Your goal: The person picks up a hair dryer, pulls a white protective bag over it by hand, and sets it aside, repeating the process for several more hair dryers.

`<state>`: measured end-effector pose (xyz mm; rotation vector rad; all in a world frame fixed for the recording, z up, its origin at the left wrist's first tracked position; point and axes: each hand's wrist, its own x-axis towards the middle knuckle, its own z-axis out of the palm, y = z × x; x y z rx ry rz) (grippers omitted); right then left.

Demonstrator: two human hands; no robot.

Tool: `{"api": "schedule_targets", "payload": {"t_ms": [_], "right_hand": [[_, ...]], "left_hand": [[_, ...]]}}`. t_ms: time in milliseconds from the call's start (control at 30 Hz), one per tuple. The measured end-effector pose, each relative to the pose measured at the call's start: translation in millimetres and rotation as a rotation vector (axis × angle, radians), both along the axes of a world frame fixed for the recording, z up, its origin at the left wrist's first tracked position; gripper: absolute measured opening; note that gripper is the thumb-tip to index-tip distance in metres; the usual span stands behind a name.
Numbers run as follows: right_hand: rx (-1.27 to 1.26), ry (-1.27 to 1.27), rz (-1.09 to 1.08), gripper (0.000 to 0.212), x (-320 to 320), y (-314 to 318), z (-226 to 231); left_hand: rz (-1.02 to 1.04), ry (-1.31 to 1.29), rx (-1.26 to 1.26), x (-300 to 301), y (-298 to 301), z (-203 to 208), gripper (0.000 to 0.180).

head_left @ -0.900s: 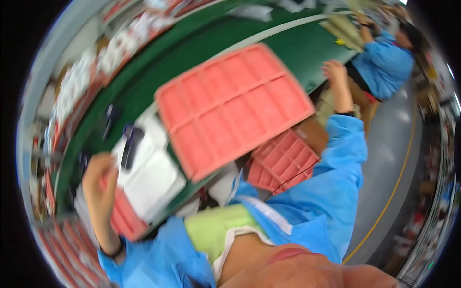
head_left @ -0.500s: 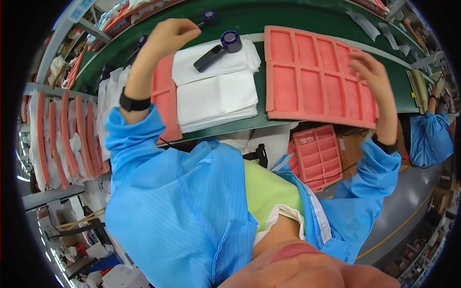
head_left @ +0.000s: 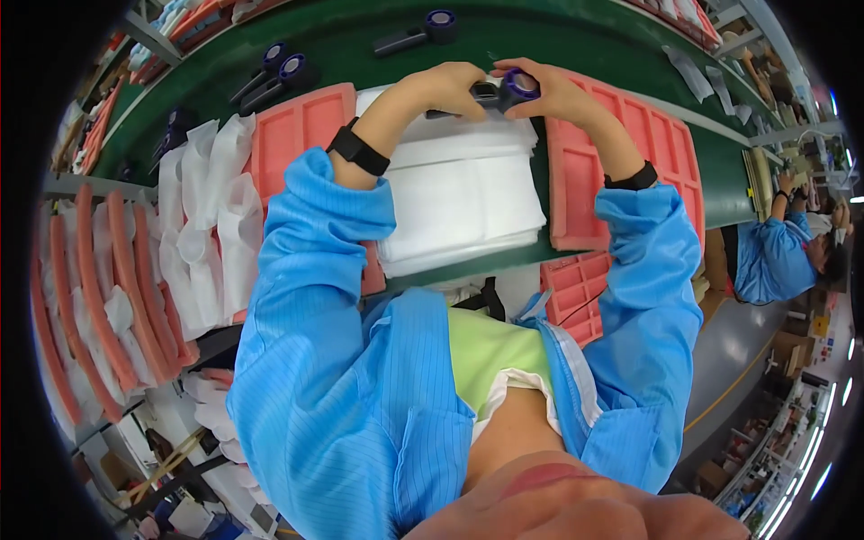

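Both my hands hold one dark hair-dryer-shaped device with a round purple-rimmed head, above a stack of white sheet-like sleeves. My left hand is closed around its handle, most of which the fingers hide. On the other side, my right hand grips the round head, thumb below and fingers above. Just right of the stack lies a pink foam tray with rectangular compartments, partly under my right forearm.
Similar devices lie on the green bench at the back left. White-wrapped items rest on another pink tray at left. Pink trays stand in a rack further left. A co-worker is at far right.
My two hands have come together over the white stack. The device that lay on the stack is now held between them. My right hand has left the area above the pink tray.
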<state>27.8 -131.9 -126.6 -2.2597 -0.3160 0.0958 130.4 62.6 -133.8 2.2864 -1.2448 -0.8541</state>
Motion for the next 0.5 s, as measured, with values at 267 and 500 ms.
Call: {"api": "schedule_targets", "payload": {"t_ms": [267,500], "right_hand": [[0.228,-0.191,0.183,0.058,49.3,-1.8,77.8],[0.309,-0.602,0.172,0.053,65.4,-36.9,93.1]], "left_hand": [[0.079,-0.116,-0.941,8.9,24.7,35.6,0.055],[0.49,0.607,-1.018,16.6,49.3,24.4,0.043]]}}
